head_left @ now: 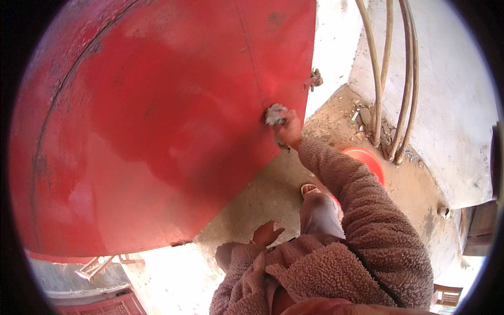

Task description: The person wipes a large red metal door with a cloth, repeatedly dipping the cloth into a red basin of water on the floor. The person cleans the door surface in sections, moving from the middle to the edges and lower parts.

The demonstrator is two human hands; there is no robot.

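A grey rag (275,114) is bunched in my right hand (290,129), which presses it against a large red metal door (173,105) near its right edge. A loose end of the rag hangs below my fingers. Darker, shinier red spreads over the middle of the door, while duller patches show toward its rim. My left hand (267,233) hangs low beside my leg, holding nothing, its thumb apart from the fingers. A rusty latch (314,79) sticks out from the door's edge above my right hand.
An orange-red basin (366,161) stands on the floor, partly behind my right sleeve. Several long wooden poles (378,94) lean at the white wall (446,105), with litter round their feet. A wooden stool (97,266) shows past the door's lower edge.
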